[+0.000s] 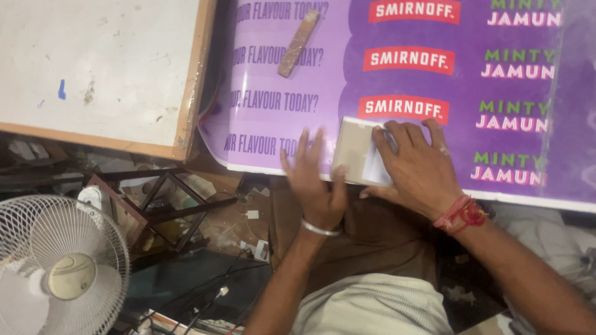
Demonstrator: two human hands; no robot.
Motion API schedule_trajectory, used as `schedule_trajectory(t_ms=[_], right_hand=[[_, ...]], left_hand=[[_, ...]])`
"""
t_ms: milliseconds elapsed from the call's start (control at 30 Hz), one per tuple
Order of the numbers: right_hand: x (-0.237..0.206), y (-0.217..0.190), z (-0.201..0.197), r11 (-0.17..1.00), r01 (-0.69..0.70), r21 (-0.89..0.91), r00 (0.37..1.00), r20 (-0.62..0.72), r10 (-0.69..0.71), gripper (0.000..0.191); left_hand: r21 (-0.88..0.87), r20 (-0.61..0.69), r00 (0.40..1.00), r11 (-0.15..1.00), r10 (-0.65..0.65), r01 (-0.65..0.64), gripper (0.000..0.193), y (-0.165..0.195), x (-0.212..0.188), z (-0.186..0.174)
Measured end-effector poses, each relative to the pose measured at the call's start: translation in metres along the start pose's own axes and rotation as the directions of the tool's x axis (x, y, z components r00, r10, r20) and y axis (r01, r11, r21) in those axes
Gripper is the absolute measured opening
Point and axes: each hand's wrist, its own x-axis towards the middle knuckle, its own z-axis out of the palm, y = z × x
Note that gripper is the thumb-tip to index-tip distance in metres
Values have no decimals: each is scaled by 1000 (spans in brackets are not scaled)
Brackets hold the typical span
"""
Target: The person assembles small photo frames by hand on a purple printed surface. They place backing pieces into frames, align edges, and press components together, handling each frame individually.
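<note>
While both hands press flat, left hand (315, 183) splayed, right hand (415, 164) on upright cardboard piece (355, 152), purple printed sheet (434, 87) beneath

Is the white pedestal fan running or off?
Cannot tell. The white pedestal fan shows pale blades behind its wire guard, but one frame does not settle spin; no switch is visible.

light: dim, warm indoor | glare — glossy purple sheet (397, 87) | blur — left hand (313, 180)
</note>
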Motion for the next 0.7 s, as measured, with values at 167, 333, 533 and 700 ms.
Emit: schedule_trajectory(t_ms=[167, 333, 533, 700], right_hand=[[-9, 4, 3, 992, -117, 46, 989, 98, 112, 77], [-30, -1, 6, 977, 25, 213, 1000, -16, -22, 50], [-4, 28, 21, 969, 32, 246, 979, 189, -80, 81], [47, 52, 36, 986, 150, -72, 987, 70, -145, 143]], left_hand=[[-236, 54, 893, 864, -446, 445, 64, 14, -29, -17], [-110, 241, 885, 895, -398, 433, 54, -21, 0, -3], [-92, 691, 702, 943, -170, 318, 61, -79, 93, 10], [174, 846, 519, 984, -125, -47, 51, -60, 139, 23]])
